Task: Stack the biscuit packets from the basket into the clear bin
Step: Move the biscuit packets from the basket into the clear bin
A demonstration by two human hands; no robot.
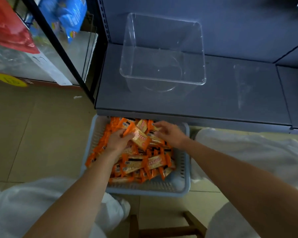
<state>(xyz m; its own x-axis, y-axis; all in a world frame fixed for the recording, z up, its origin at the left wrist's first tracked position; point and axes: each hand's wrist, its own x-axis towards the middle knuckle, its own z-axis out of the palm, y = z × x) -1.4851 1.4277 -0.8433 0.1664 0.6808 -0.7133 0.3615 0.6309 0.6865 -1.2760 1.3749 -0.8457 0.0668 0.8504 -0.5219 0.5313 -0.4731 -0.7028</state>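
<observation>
Reaching into the basket point(184, 186), both hands work over the packets point(144, 162). Basket: pale slotted plastic, on the tiled floor point(33, 134), far end tucked under the front lip of the grey shelf point(230, 93). Orange packets heaped loosely inside, lying at all angles, a few riding over the left rim.

Left hand point(118, 140): over the left-centre of the heap, fingers curled round one packet point(138, 137). That packet is lifted a little above the pile, tilted, printed face up.

Right hand point(169, 133): over the far right part of the heap, fingers spread and relaxed, tips touching or just above the top packets. Motion blur here; contact cannot be settled.

Bin point(163, 82): clear, square with rounded corners, upright on the shelf, well apart from the basket and beyond it, toward the shelf's left end. Shelf surface shows through its floor and walls.

Surroundings: white-clad knees point(24, 203) either side of the basket. Wooden stool point(162, 229) between them at the near edge. Black rack post point(58, 48) left of the shelf, with a blue bag point(67, 14) and a red bag point(9, 26) behind it.
</observation>
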